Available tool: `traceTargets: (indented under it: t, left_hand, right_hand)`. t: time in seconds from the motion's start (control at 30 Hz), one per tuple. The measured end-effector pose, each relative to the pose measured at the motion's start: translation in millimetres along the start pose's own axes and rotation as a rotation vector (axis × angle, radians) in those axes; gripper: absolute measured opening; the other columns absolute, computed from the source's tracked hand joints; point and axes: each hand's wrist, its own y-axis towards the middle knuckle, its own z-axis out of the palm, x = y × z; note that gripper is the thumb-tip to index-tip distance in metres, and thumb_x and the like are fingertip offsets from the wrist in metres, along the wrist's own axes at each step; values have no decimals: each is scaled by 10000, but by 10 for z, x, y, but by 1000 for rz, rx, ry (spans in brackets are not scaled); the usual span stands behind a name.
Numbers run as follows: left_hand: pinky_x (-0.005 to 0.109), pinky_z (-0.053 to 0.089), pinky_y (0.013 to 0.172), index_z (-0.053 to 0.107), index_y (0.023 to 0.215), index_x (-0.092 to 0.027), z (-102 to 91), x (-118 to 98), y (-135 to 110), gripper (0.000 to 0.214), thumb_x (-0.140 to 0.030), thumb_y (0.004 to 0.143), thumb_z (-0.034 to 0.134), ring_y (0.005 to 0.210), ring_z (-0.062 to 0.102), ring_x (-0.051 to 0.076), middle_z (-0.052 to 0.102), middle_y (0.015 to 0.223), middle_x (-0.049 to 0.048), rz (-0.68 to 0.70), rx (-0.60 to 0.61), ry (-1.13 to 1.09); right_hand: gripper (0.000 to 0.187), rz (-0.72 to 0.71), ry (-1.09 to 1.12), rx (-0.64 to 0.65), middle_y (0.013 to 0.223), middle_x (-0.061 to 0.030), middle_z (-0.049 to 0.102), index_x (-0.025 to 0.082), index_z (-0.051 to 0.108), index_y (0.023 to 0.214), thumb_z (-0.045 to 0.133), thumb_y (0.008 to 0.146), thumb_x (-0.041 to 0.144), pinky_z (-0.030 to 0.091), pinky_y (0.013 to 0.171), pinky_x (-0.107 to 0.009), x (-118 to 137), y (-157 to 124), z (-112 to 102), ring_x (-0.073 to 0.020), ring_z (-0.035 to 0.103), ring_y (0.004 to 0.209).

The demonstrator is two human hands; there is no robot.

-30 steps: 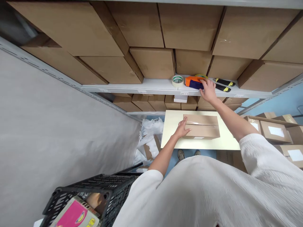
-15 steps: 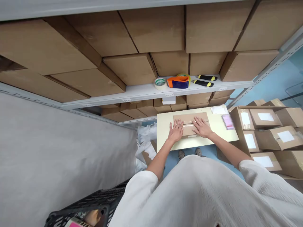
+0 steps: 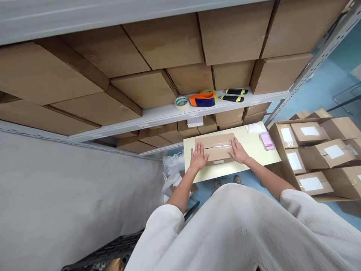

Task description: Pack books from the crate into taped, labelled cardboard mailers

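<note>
A cardboard box (image 3: 218,152) lies on the pale yellow tabletop (image 3: 214,174), with clear tape along its top seam and a small white label on its near side. On its left end rests my left hand (image 3: 199,158), open, fingers stretched forward and slightly apart. My right hand (image 3: 238,151) is open too, laid at the box's right end with extended fingers. Neither hand is wrapped round anything. Both palms hide parts of the box's ends.
Shelves with cardboard boxes (image 3: 166,41) rise ahead. On one shelf lie a tape roll (image 3: 182,103), an orange-and-blue tape dispenser (image 3: 202,99) and two utility knives (image 3: 232,98). Right of the table, a large carton (image 3: 278,141) holds several labelled boxes. White paper (image 3: 255,128) sits on the table.
My hands have moved apart, from the middle of the box's top out to its left and right ends. The whole view has shifted and turned a little.
</note>
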Motion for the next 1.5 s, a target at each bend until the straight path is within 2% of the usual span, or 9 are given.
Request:
traceTargets:
  t: [0.17, 0.27, 0.37, 0.53, 0.77, 0.9, 1.03, 1.23, 1.5]
  left_hand:
    - [645, 43, 1376, 195, 1763, -80, -19, 130, -35, 803, -482, 1087, 356, 1726, 96, 345, 145, 1836, 211, -35, -11, -38]
    - [710, 47, 1352, 245, 1753, -94, -6, 60, -43, 763, -405, 1070, 379, 1721, 109, 376, 161, 1832, 221, -43, -45, -71]
    - [723, 82, 1346, 311, 1736, -128, -12, -116, -3, 724, -315, 1042, 404, 1717, 131, 377, 193, 1834, 198, 12, -64, -126]
    - [685, 131, 1355, 323, 1729, -194, -23, -658, 221, 699, -307, 1048, 436, 1717, 147, 345, 252, 1828, 158, 110, -51, -266]
    - [587, 143, 1377, 459, 1658, -254, -25, -1681, 679, 587, -253, 1072, 422, 1692, 246, 289, 424, 1757, 107, 305, -58, -401]
    - [521, 236, 1368, 547, 1587, -267, 143, -2200, 930, 522, -249, 1073, 456, 1623, 389, 265, 538, 1673, 96, 331, -77, -512]
    - [481, 397, 1299, 625, 1497, -251, 429, -2574, 1142, 470, -200, 1052, 485, 1501, 546, 259, 654, 1546, 97, 242, -47, -669]
    - [445, 489, 1244, 674, 1422, -222, 721, -2840, 1332, 416, -172, 1048, 499, 1404, 640, 236, 708, 1460, 96, 111, 7, -851]
    - [428, 554, 1171, 720, 1358, -254, 854, -2843, 1416, 385, -167, 1043, 517, 1313, 696, 231, 740, 1391, 74, 13, 18, -899]
  right_hand:
    - [894, 12, -34, 20, 1845, -221, 55, 125, 54, 1789, 289, 1107, 652, 194, 1352, -623, 149, 121, -20, -355, 75, 1719]
    - [833, 55, -32, -6, 1851, -180, 103, 181, 145, 1789, 274, 1109, 644, 193, 1352, -615, 77, 45, -121, -339, 124, 1714]
    - [778, 149, 4, -51, 1836, -195, 177, 179, 258, 1761, 254, 1115, 612, 237, 1332, -621, -120, -68, -224, -350, 193, 1696]
    - [692, 295, 31, -29, 1767, -234, 340, 154, 452, 1659, 365, 1084, 530, 320, 1279, -645, -683, -138, -381, -394, 323, 1635]
    - [594, 429, 46, -13, 1669, -195, 499, 176, 582, 1556, 422, 1041, 425, 429, 1210, -636, -1655, -55, -690, -414, 436, 1541]
    - [555, 462, 69, -13, 1593, -192, 576, 180, 654, 1484, 454, 1016, 403, 484, 1157, -622, -2228, 36, -839, -423, 526, 1443]
    - [476, 551, 105, 25, 1497, -194, 640, 182, 713, 1377, 510, 1007, 403, 519, 1110, -564, -2648, 242, -928, -403, 607, 1340]
    - [317, 537, 168, 12, 1347, -154, 694, 202, 720, 1221, 546, 1020, 374, 555, 997, -433, -2843, 795, -820, -307, 685, 1165]
    - [434, 580, 38, 86, 1279, -192, 614, 221, 624, 1012, 665, 934, 647, 476, 1063, -587, -2953, 1245, -338, -414, 563, 1256]
